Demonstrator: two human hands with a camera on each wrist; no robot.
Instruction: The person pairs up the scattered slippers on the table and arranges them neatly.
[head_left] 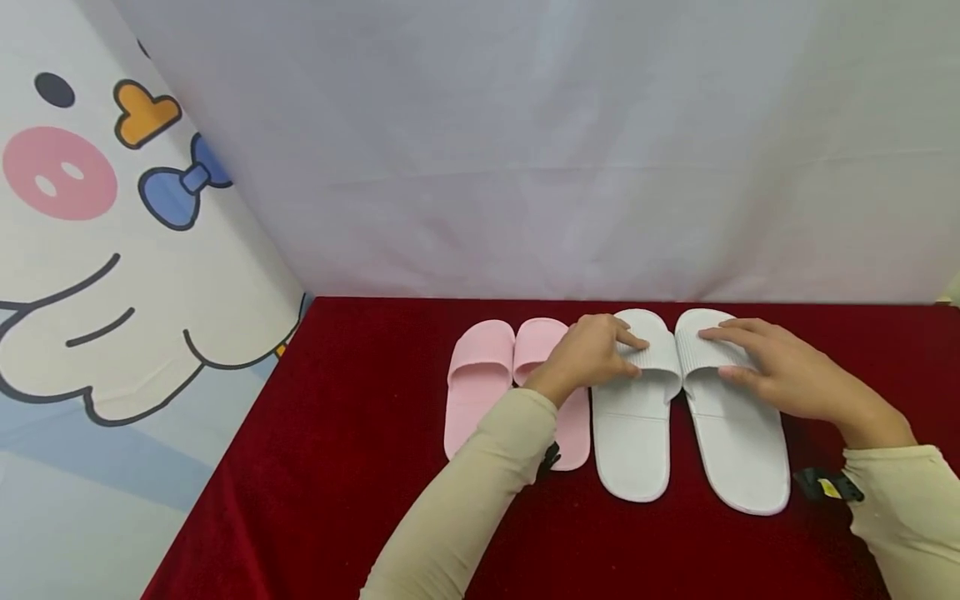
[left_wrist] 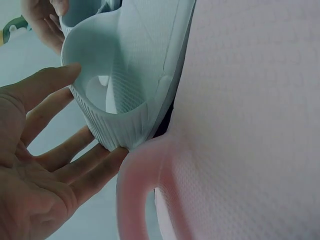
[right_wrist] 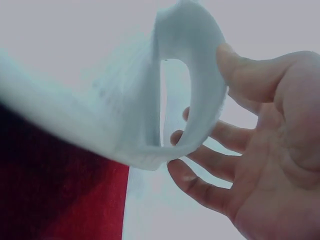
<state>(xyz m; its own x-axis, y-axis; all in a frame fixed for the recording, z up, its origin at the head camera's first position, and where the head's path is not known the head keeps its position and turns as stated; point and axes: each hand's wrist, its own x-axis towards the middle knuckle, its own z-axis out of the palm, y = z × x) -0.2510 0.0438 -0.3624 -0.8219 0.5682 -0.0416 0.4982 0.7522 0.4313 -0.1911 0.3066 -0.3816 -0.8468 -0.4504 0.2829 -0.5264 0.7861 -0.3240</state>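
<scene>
A pair of white slippers lies on the red cloth, the left slipper (head_left: 633,454) straight and the right slipper (head_left: 738,454) angled with its heel outward. Over the left one's ribbed strap (left_wrist: 107,125) rests my left hand (head_left: 588,354), thumb at the strap's rear edge and fingers spread along its side. My right hand (head_left: 795,375) touches the other strap (right_wrist: 205,85) the same way, thumb at the edge, fingers loosely bent beside it. Left of these lie two pink slippers, one (head_left: 478,383) in full sight, the other (head_left: 573,433) partly behind my left forearm.
Red cloth (head_left: 337,433) covers the table. A pale curtain (head_left: 562,150) hangs along the back edge, and a cartoon-printed sheet (head_left: 187,292) borders the left side. Dark wrist straps (head_left: 828,485) show at my sleeves.
</scene>
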